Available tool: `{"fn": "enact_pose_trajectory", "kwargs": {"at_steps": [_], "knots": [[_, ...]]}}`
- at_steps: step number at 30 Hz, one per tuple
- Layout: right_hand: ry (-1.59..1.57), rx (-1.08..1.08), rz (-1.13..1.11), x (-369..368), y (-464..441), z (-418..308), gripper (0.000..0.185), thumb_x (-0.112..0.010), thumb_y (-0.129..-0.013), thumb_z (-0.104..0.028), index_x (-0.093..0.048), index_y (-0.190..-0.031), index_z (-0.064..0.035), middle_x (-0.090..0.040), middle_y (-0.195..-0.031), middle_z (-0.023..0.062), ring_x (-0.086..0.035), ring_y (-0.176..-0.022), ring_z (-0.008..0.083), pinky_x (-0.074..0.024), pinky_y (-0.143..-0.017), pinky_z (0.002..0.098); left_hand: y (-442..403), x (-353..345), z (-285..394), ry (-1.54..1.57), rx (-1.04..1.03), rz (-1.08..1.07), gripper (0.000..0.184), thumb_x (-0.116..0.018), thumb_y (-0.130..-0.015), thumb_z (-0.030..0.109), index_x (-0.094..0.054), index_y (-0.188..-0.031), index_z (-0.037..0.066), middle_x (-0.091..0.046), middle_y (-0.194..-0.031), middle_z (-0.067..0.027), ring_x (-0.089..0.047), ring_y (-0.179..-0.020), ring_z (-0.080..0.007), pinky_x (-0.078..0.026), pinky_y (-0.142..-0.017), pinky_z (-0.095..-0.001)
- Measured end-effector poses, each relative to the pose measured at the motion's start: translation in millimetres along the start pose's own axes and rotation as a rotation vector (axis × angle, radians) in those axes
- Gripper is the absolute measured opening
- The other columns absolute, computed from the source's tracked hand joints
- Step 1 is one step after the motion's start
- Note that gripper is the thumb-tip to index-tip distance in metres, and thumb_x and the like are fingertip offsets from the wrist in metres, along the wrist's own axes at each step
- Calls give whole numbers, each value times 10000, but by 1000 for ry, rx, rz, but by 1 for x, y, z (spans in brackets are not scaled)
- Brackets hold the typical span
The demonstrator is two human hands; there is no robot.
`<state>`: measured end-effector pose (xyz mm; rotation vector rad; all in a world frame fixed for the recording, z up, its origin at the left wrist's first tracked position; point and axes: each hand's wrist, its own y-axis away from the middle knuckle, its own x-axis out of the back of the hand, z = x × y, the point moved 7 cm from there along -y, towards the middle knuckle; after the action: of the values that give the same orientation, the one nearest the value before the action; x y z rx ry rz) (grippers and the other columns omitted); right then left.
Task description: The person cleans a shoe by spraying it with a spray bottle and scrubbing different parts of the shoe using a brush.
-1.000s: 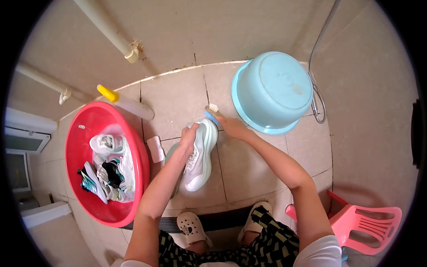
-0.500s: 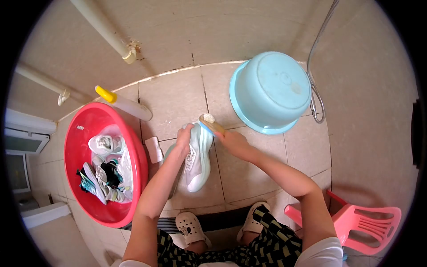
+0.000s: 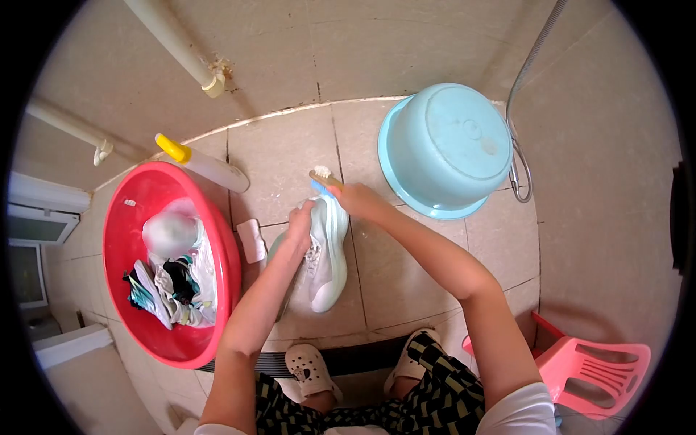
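A pale mint and white sneaker (image 3: 328,254) is tilted on its side above the floor tiles, toe toward me. My left hand (image 3: 301,220) is closed around its heel opening. In my right hand (image 3: 356,201) is a wooden scrub brush (image 3: 320,179) with blue bristles and white foam on its back. The bristles are at the sneaker's heel end; whether they touch it I cannot tell. Another pale shoe (image 3: 274,250) is partly hidden behind my left forearm.
Left stands a red basin (image 3: 230,290) holding several shoes. Beside it are a yellow-capped bottle (image 3: 210,170) and a flat whitish slab (image 3: 251,241). An upturned light-blue basin (image 3: 467,141), a shower hose (image 3: 513,94) and a pink plastic chair (image 3: 598,373) are on the right.
My right hand has moved the brush up and left, from the side of the sole to the heel end. My left hand keeps its hold on the sneaker.
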<state>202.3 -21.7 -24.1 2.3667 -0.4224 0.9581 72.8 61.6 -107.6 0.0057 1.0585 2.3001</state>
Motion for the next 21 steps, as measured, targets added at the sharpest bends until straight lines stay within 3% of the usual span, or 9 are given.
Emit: {"fn": "enact_pose_trajectory", "kwargs": {"at_steps": [13,15,21], "knots": [[-23,-64,93,12,57,5,587,-316,-919,-468,-626,-829,22,-615,-778,245,-596,-736,401,-450,-673,476,1,-3,-16,25,1,10,528,-586,-762,251,-411,-1090,-124,-551,-973,-186,-581,-838,-257,-496,-706,-356],[-36,-67,93,11,64,6,581,-322,-919,-464,-624,-827,23,-614,-779,245,-596,-737,400,-450,-669,474,4,-1,-14,-6,-75,122,387,-530,-790,203,-491,-997,-121,-596,-884,-193,-624,-728,-278,-533,-651,-388],[-73,-21,135,12,85,4,555,-347,-917,-449,-614,-819,27,-616,-770,235,-594,-728,401,-449,-661,472,5,1,-15,19,-74,146,356,-521,-797,203,-502,-977,-104,-599,-866,-182,-625,-731,-279,-530,-651,-390]]}}
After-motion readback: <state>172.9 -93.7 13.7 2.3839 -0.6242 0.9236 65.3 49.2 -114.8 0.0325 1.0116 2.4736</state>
